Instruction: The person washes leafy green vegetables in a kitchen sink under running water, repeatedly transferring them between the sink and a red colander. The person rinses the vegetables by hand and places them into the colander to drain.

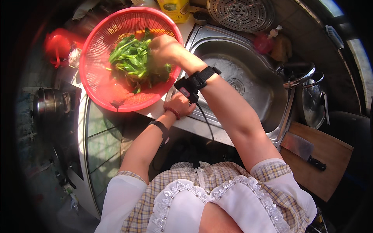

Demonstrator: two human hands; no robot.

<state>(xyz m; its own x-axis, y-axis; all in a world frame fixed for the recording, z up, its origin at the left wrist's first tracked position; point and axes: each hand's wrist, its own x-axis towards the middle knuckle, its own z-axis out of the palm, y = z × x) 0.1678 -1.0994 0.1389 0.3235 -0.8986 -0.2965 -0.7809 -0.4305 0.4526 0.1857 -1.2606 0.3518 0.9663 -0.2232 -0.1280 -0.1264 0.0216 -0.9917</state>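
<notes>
A red plastic colander [94, 96] stands on the counter to the left of the sink, with a bunch of wet-looking leafy greens [132, 56] in it. My right hand [163, 49] reaches over the colander's right side and is closed on the greens; its fingers are partly blurred and hidden. Just below the colander's rim, my left hand [180, 104] rests at the counter edge beside the sink, thumb spread, holding nothing that I can see. A wrist device on my right arm covers a little of the space near it. Part of the colander's near rim is chipped.
The steel sink [247, 96] has a curved tap [303, 77] at its right. A cleaver [300, 148] lies on a wooden cutting board [326, 171]. A perforated steamer plate [239, 13], a yellow container [176, 10] and a pink pump bottle [263, 43] stand behind. At left is a metal pot [48, 102].
</notes>
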